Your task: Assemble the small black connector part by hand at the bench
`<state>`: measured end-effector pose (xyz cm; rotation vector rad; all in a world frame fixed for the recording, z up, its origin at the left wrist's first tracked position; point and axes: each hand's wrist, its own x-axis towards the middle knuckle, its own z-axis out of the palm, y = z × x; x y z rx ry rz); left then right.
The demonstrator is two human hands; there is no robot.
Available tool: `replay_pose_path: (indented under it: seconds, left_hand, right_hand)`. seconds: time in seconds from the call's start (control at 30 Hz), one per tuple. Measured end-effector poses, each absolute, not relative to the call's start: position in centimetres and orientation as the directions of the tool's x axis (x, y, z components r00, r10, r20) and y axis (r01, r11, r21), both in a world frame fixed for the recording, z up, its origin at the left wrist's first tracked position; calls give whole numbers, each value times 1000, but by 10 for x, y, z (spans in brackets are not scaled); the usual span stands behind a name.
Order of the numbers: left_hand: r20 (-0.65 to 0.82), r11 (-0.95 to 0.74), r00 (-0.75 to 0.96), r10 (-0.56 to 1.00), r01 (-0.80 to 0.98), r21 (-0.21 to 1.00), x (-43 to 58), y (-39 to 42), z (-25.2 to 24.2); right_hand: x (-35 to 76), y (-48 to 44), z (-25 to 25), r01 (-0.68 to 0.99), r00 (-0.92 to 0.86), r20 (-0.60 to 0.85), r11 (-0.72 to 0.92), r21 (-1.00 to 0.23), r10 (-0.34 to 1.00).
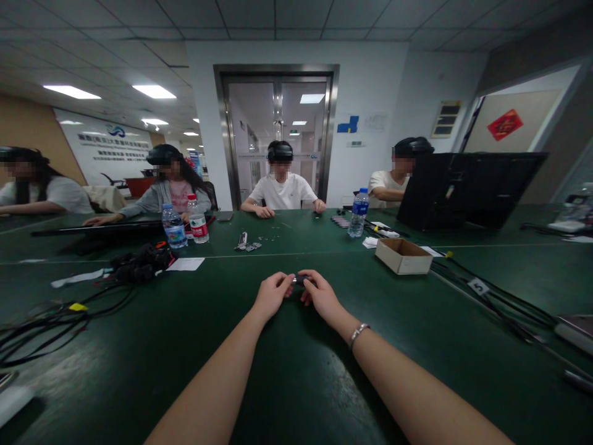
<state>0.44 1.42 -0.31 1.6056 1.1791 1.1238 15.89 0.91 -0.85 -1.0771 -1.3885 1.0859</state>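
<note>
A small dark object with a silvery left end [300,280] is held between my two hands, above the green table [296,383]. My left hand [274,293] pinches its silvery end between thumb and fingers. Around its dark right part, the fingers of my right hand [319,295] are closed. A bracelet [358,335] circles my right wrist. What exactly the object is cannot be made out at this size.
An open cardboard box [404,257] stands to the right, near a bottle [359,213] and a black monitor [467,191]. Cables [60,324] lie at left. Small metal parts [248,243] lie ahead. Several people with headsets sit across the table.
</note>
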Motion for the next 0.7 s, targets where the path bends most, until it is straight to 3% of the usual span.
replay_pose_path:
  seconds: [0.23,0.53,0.7]
  left_hand:
    - [223,-247,182,958,121,961,3,16,-5]
    - [223,-256,182,958,185,949,3,14,-2]
    - [224,-266,161,961,323,908,2,15,-5]
  right_hand:
    - [159,8,-7,45,-66,189,192,-980,980]
    - [158,8,-7,58,-81,181,186,-981,980]
    - [158,5,-6,72,-90,194,201,-977,977]
